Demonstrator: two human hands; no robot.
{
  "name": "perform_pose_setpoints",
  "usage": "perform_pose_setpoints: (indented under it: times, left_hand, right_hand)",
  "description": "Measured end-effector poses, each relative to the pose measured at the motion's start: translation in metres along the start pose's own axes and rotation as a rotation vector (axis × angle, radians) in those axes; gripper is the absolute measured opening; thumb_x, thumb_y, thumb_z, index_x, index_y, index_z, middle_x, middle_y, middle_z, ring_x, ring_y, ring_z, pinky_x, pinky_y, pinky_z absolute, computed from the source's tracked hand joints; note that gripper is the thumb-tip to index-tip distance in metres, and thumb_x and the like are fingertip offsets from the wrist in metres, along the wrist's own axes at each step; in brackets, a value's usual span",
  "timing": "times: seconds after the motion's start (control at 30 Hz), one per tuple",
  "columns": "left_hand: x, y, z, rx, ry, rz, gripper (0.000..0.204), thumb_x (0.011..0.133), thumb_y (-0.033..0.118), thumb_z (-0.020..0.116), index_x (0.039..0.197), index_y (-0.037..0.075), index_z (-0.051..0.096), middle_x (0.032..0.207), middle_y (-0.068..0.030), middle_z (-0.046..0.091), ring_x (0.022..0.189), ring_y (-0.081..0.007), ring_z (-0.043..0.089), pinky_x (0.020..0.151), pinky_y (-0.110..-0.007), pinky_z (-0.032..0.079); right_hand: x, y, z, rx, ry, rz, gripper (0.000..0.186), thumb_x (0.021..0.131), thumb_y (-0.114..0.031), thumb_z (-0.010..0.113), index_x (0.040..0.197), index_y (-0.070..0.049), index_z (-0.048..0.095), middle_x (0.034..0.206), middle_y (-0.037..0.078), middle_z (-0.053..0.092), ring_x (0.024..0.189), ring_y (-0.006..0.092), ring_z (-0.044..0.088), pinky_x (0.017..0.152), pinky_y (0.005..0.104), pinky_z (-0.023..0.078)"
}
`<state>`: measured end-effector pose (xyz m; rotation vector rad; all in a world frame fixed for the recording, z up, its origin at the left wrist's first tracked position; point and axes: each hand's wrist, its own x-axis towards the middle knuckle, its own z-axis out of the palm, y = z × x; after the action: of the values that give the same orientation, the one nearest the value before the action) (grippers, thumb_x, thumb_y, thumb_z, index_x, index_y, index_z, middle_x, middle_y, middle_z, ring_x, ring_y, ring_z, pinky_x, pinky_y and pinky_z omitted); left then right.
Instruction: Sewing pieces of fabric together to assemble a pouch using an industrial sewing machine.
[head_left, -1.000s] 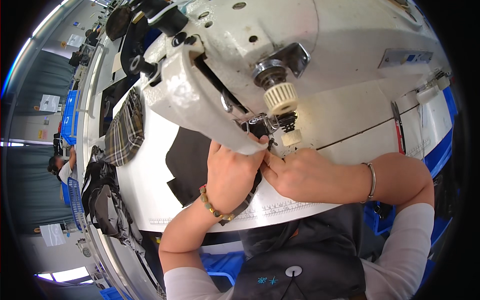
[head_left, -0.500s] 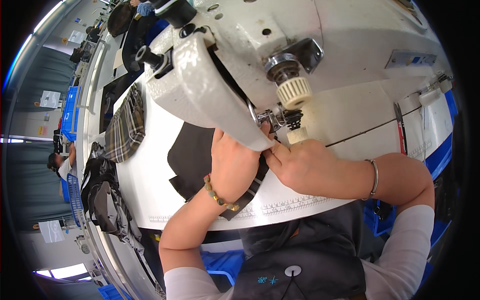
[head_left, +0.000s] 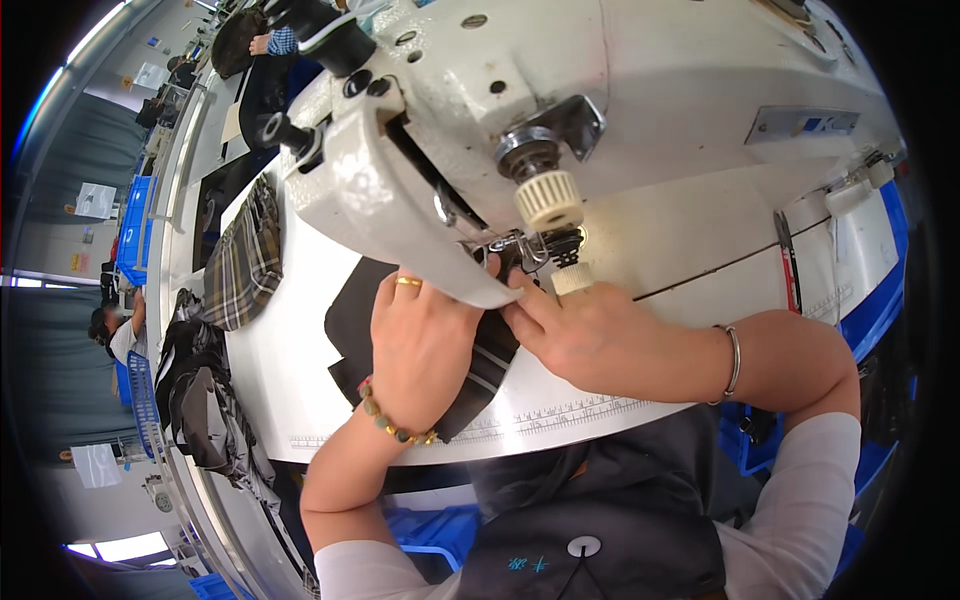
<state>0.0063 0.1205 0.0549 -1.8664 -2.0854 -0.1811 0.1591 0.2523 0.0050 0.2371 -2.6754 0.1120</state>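
One white sewing machine stands at twelve o'clock from the fingertips. Two hands are under its nose: the left hand, palm down, lies on dark cloth; the right hand has its thumb and index finger close together by the cloth's edge. I cannot tell whether either pinches it, nor how many layers there are. The cloth spreads on the white desk from seven to nine o'clock. Two cream knobs sit at one and three. Farther out: one plaid cloth at nine, one dark fabric heap at eight, one red-and-black tool at three.
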Motion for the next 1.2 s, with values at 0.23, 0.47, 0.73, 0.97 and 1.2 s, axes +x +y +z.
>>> perform_pose_setpoints:
  times: [0.23,0.47,0.73,0.97,1.2]
  left_hand:
    - [0.0,0.007,-0.018,0.1,-0.137,0.16,0.036,0.077,0.011,0.063,0.113,0.01,0.07,0.085,-0.0027,0.053,0.083,-0.021,0.06,0.068,-0.037,0.051]
    - [0.0,0.012,-0.01,-0.016,-0.31,0.12,0.033,0.076,0.011,0.066,0.108,0.009,0.069,0.083,-0.0024,0.056,0.076,-0.0198,0.064,0.062,-0.034,0.053]
    - [0.002,0.004,-0.003,-0.473,-0.3,0.018,0.034,0.082,0.004,0.063,0.116,-0.001,0.067,0.091,-0.0142,0.067,0.069,-0.0334,0.066,0.058,-0.04,0.053]
    - [0.004,0.009,-0.002,-0.492,-0.35,-0.04,0.032,0.083,0.0,0.064,0.115,0.004,0.067,0.096,-0.0121,0.066,0.079,-0.0348,0.066,0.064,-0.041,0.053]
    - [0.012,0.007,0.006,-0.468,-0.256,-0.039,0.017,0.085,0.003,0.062,0.101,0.005,0.066,0.089,-0.0135,0.061,0.075,-0.0365,0.063,0.062,-0.043,0.052]
  right_hand:
    - [-0.004,-0.013,0.0,0.191,-0.062,-0.091,0.045,0.077,-0.018,0.063,0.108,0.013,0.067,0.113,0.041,0.063,0.055,0.0195,0.066,0.046,0.0293,0.052]
    - [-0.005,-0.018,0.001,-0.049,0.018,-0.149,0.039,0.069,-0.017,0.063,0.092,0.014,0.07,0.092,0.039,0.068,0.053,0.0193,0.065,0.042,0.0287,0.049]
    - [-0.006,-0.019,-0.003,-0.114,0.007,-0.166,0.031,0.069,-0.016,0.063,0.085,0.009,0.073,0.091,0.038,0.069,0.048,0.0171,0.062,0.04,0.0272,0.046]
    - [-0.007,-0.02,-0.003,-0.091,0.005,-0.144,0.032,0.069,-0.016,0.064,0.086,0.009,0.073,0.093,0.038,0.069,0.047,0.0167,0.062,0.039,0.0279,0.046]
    - [-0.004,-0.011,0.002,-0.091,0.03,-0.054,0.026,0.068,-0.014,0.065,0.08,0.007,0.072,0.095,0.036,0.07,0.05,0.0185,0.063,0.042,0.0292,0.048]
